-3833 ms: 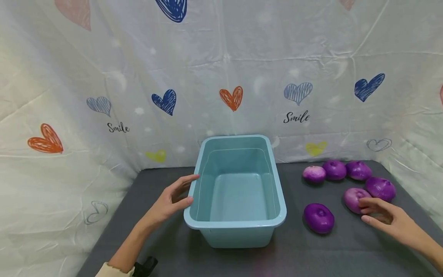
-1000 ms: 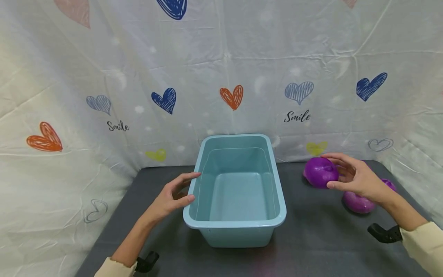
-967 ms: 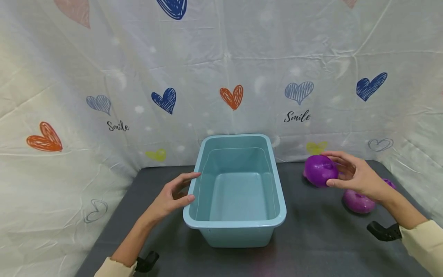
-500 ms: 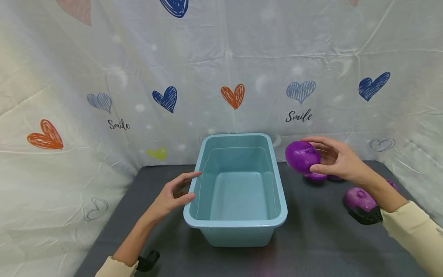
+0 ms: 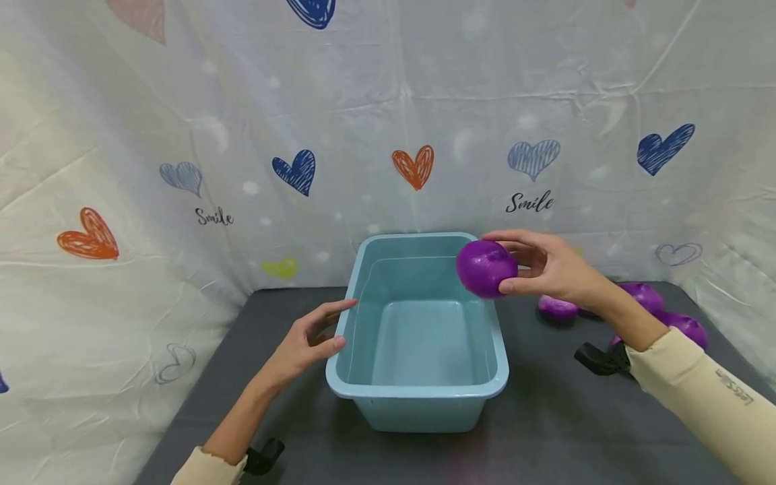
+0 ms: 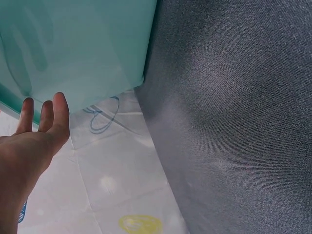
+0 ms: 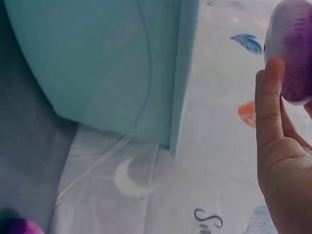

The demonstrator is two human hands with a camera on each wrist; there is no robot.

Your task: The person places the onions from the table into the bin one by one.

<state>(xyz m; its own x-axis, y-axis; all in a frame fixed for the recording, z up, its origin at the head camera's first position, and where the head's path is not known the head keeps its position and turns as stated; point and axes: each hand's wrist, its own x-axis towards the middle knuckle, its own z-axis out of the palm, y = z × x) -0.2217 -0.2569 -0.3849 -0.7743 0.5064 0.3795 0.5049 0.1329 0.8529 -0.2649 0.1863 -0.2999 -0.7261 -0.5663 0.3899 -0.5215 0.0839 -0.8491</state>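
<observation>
A white heart-printed sheet [image 5: 182, 101] hangs behind a dark grey tabletop [image 5: 545, 431].

- Our right forearm [image 5: 612, 306] hides part of the purple pieces [image 5: 642, 296] near the table's [image 5: 545, 417] far right corner; we cannot count them.
- The right wrist view's edge crops the held purple ball [image 7: 292, 53].
- The tub [image 6: 73, 44] is cropped in both wrist views.

cream long sleeves [image 5: 703, 387] with small dark lettering on the right forearm; black wrist straps [image 5: 597, 359]; bare hands [image 5: 554, 269].

This looks like a small play corner. A white sheet [image 5: 388, 101] with hearts hangs around a dark bench [image 5: 545, 417].
</observation>
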